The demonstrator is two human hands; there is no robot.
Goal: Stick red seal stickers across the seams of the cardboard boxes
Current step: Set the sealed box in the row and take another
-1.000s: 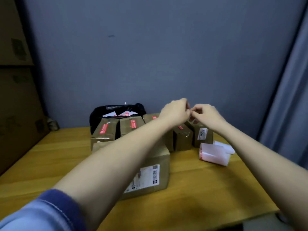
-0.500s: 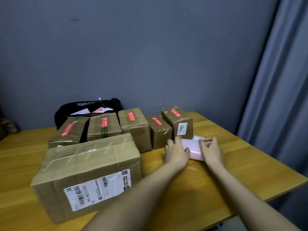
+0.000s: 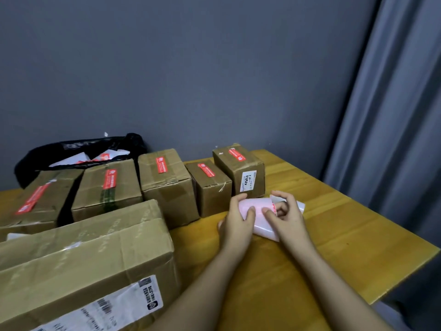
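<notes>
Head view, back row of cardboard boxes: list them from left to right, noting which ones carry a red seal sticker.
Flat box, red sticker → box with green tape, red sticker → taller box, red sticker → small box, red sticker → box with white label, red sticker. All five are sealed.

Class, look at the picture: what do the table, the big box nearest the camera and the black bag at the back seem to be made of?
Table: wood or wood laminate, by its yellow plank grain.
Big box: brown cardboard, taped; glossy strips catch light.
Black bag: thin plastic film, shiny and crumpled.
</notes>
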